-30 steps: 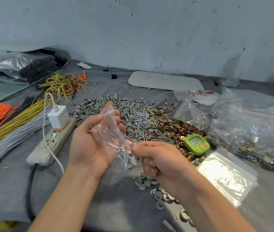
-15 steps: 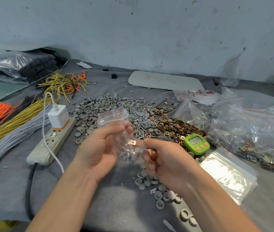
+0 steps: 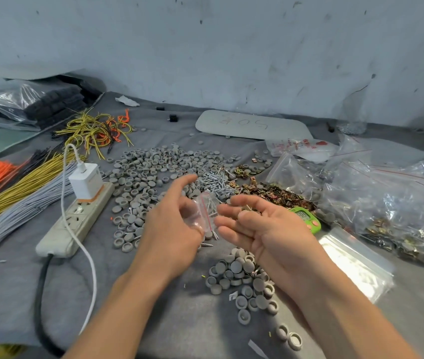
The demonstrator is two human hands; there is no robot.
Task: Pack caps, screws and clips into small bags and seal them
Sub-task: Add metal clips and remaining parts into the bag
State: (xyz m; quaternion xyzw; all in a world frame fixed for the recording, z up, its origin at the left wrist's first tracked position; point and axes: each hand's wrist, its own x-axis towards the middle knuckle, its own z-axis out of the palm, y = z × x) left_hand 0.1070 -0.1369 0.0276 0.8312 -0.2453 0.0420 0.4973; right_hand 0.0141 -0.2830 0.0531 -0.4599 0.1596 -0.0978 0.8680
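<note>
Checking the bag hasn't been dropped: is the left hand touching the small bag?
Touching. Head view: the left hand holds the small bag against its fingers.

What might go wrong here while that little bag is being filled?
1. The small bag held in the left hand looks unsealed and lies tilted, so the screws in it may slide out.
2. The clips lie loose on the upturned right hand; some may drop among the caps below and get mixed in.
</note>
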